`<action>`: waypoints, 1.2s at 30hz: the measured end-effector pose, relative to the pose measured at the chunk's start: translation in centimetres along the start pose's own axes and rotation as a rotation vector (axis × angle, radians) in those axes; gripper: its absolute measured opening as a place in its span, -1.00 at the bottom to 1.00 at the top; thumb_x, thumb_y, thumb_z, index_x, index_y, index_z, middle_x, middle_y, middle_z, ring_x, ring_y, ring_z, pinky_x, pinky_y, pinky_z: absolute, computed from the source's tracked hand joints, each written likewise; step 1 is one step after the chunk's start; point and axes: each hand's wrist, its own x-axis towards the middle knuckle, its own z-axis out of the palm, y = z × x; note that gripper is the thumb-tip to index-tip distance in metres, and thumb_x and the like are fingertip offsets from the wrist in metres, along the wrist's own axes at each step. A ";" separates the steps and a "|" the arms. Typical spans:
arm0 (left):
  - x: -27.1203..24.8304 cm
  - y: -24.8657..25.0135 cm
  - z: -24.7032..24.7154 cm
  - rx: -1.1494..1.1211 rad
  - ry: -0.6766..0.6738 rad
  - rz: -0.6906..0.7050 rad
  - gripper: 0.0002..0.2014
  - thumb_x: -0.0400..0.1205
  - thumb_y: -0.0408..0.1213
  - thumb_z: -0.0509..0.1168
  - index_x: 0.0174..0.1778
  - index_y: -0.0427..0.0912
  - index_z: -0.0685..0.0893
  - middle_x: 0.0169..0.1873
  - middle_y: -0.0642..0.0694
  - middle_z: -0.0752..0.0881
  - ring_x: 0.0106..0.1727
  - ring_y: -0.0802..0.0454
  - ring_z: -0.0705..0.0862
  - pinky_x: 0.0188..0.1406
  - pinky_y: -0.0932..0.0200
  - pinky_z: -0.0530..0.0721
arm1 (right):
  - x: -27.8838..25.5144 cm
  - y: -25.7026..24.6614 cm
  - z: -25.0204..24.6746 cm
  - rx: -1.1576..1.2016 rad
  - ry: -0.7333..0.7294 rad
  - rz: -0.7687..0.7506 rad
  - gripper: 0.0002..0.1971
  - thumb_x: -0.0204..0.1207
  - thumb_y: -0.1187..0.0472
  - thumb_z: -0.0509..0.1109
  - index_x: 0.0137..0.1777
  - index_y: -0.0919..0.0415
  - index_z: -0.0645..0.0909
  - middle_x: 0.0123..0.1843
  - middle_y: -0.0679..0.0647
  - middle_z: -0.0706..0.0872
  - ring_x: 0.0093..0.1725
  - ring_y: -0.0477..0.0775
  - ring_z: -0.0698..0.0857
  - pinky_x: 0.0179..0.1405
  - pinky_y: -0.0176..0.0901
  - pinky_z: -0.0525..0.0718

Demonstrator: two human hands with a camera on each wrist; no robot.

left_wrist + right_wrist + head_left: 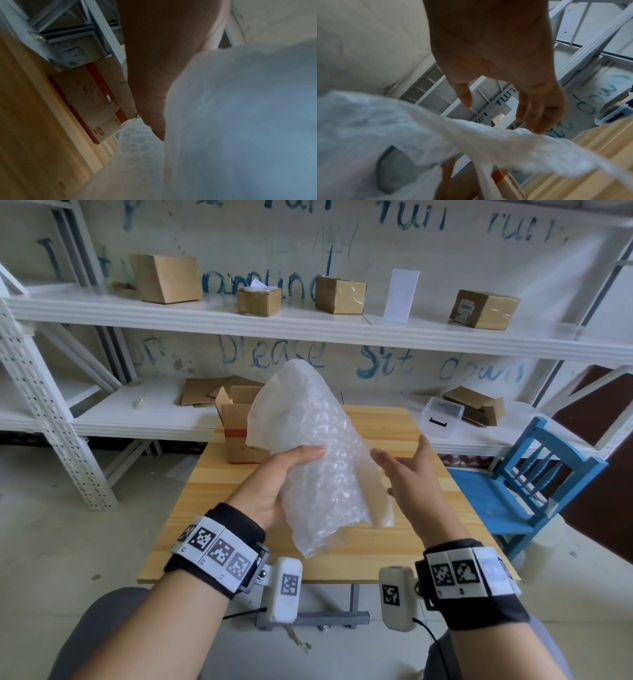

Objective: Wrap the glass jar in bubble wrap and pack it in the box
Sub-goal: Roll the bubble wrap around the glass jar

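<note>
Left hand point(270, 484) grips crinkled, translucent bubble wrap point(318, 453)

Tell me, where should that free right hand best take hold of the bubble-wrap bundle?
Probably the loose flap hanging off the bubble-wrap bundle on its right side, coming in from the right. The left hand already grips the bundle's left side, and the right hand hovers open beside that flap.

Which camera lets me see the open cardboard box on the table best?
The left wrist view: the box shows a whole side with its orange stripes and print. In the head view the bubble wrap covers part of the box. The right wrist view shows only an orange sliver.
</note>
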 end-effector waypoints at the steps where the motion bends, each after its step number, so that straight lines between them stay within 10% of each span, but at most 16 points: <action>1: 0.1 0.0 0.1 0.009 0.014 -0.002 -0.70 0.58 -0.30 0.45 0.25 -0.15 0.72 0.11 -0.24 0.87 0.15 -0.24 0.83 0.26 -0.23 0.74 | -0.2 -0.3 0.1 0.047 -0.066 -0.013 0.01 0.58 -0.11 0.47 0.81 -0.02 -0.17 0.50 0.15 0.60 0.48 0.19 0.59 0.48 0.22 0.56; 7: 0.5 -0.6 0.8 0.064 0.024 -0.056 -0.69 0.56 -0.28 0.49 0.22 -0.20 0.77 0.08 -0.28 0.87 0.13 -0.26 0.84 0.29 -0.26 0.73 | -0.7 -1.0 1.2 0.100 -0.364 -0.063 -0.04 0.34 -0.35 0.54 0.71 -0.39 0.14 0.56 -0.02 0.58 0.49 0.04 0.62 0.45 0.15 0.60; 10: 0.4 -1.1 1.3 0.054 -0.047 -0.086 -0.79 0.64 -0.24 0.39 0.09 -0.23 0.83 -0.08 -0.27 0.88 -0.07 -0.20 0.88 0.11 -0.17 0.79 | -0.8 -0.9 2.2 0.176 -0.489 -0.070 -0.13 0.47 -0.13 0.59 0.72 -0.23 0.22 0.50 -0.01 0.67 0.40 0.09 0.73 0.40 0.22 0.68; 14: 0.2 -0.9 1.0 -0.047 -0.107 -0.080 -0.53 0.67 -0.05 0.31 0.39 -0.30 0.70 0.20 -0.38 0.80 0.19 -0.34 0.80 0.28 -0.29 0.73 | -1.2 -0.6 2.2 0.345 -0.558 -0.064 -0.41 0.61 0.18 0.51 0.60 -0.07 0.42 0.38 0.12 0.77 0.31 0.21 0.80 0.31 0.24 0.75; 30: 1.8 -1.5 -0.9 -0.078 -0.072 -0.080 -0.57 0.79 -0.17 0.15 0.55 -0.25 0.56 0.51 -0.42 0.60 0.53 -0.41 0.57 0.52 -0.41 0.50 | 0.8 0.8 1.2 0.413 -0.495 0.062 -0.70 0.76 0.21 0.29 0.33 0.39 0.69 0.15 0.30 0.87 0.03 0.15 0.90 -0.15 -0.20 0.83; 36: 2.0 -1.9 -0.4 0.051 -0.056 -0.056 -0.70 0.67 -0.31 0.40 0.34 -0.22 0.73 0.27 -0.27 0.81 0.33 -0.25 0.77 0.31 -0.23 0.74 | 1.8 0.9 1.8 0.249 -0.504 -0.016 -0.64 0.73 0.12 0.37 0.22 0.46 0.73 0.13 0.42 0.84 0.15 0.50 0.82 0.20 0.30 0.78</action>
